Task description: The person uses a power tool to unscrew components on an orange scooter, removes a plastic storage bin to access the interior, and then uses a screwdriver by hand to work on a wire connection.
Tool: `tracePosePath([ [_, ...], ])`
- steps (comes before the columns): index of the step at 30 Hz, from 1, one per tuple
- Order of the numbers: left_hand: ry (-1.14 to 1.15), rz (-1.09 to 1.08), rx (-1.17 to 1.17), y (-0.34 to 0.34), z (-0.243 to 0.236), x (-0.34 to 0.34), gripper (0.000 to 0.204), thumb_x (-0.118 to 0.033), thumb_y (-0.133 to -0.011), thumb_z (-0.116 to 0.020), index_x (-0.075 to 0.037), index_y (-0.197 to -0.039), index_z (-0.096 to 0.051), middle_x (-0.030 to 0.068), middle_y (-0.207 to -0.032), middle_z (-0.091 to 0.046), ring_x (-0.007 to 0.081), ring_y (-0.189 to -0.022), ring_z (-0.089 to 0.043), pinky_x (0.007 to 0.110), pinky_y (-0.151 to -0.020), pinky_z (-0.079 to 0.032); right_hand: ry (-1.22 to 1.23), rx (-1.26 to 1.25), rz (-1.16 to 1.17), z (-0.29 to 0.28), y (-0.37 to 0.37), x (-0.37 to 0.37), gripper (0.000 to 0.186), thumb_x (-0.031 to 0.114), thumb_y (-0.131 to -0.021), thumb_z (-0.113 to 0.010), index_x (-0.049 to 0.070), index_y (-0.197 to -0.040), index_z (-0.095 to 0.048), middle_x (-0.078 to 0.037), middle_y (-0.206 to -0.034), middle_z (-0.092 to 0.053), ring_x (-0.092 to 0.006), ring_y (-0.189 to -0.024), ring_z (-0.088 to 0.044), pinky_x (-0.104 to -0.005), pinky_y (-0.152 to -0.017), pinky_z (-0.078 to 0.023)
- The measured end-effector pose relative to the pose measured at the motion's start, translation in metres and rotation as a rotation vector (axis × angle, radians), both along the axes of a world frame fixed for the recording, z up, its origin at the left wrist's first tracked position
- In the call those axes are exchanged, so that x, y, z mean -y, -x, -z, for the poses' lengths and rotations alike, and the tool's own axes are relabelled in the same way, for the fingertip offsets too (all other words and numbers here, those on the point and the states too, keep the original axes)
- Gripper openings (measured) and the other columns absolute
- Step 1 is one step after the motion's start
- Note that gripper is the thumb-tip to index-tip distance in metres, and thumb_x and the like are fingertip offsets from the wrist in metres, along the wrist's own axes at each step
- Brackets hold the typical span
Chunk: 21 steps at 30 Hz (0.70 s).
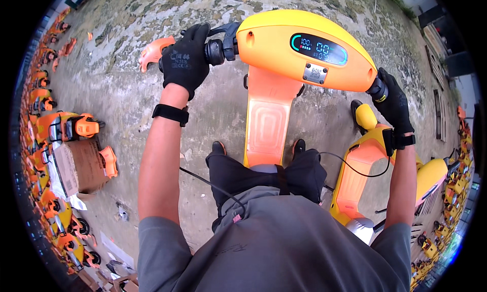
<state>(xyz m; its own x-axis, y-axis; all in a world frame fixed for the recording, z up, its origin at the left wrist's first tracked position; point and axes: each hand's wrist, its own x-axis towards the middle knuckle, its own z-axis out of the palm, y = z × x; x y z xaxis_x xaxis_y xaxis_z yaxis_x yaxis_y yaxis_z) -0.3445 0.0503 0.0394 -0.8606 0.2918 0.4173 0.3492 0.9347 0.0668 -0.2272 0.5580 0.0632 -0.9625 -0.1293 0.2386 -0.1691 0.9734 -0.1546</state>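
I straddle a yellow and orange electric scooter (266, 120), its footboard running back between my legs. In front of me is the handlebar cover (264, 51), with a lit oval display (318, 48) and a small metal plate (315, 74). My left hand (186, 61), in a black glove, is wrapped round the left handgrip (215, 52), beside a black brake lever (221, 29). On the far side my right hand (394, 103), also gloved, closes round the right handgrip (377, 88). Both wrists wear black bands, and a thin cable runs to the right one.
A second yellow and orange scooter (355, 170) stands close at my right. To the left sits a cardboard box (81, 165) by an orange part (108, 161). Another orange piece (152, 52) lies beyond my left hand. Rows of scooters line both sides; wooden pallets (437, 114) lie at right.
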Motion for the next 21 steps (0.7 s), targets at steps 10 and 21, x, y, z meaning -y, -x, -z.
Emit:
tracePosePath([
  [10, 0.031, 0.004, -0.01, -0.122, -0.01, 0.022, 0.058, -0.009, -0.075, -0.073, -0.014, -0.129, -0.055, 0.0076, -0.126, -0.063, 0.0289, -0.107, -0.065, 0.042, -0.083, -0.054, 0.036, -0.052, -0.025, 0.006, -0.128, 0.028, 0.066, 0.012, -0.076, -0.078, 0.004, -0.136, -0.051, -0.016, -0.122, -0.062, -0.035, -0.11, -0.064, -0.0398, -0.092, -0.053],
  [21, 0.075, -0.032, 0.093, -0.207, -0.02, 0.039, 0.055, -0.022, -0.068, -0.085, -0.015, -0.116, -0.06, 0.0073, -0.115, -0.065, 0.029, -0.105, -0.066, 0.042, -0.083, -0.055, 0.068, -0.066, -0.019, 0.021, -0.214, 0.029, 0.067, 0.012, -0.072, -0.082, 0.006, -0.131, -0.053, -0.018, -0.117, -0.063, -0.0387, -0.106, -0.063, -0.0427, -0.09, -0.052],
])
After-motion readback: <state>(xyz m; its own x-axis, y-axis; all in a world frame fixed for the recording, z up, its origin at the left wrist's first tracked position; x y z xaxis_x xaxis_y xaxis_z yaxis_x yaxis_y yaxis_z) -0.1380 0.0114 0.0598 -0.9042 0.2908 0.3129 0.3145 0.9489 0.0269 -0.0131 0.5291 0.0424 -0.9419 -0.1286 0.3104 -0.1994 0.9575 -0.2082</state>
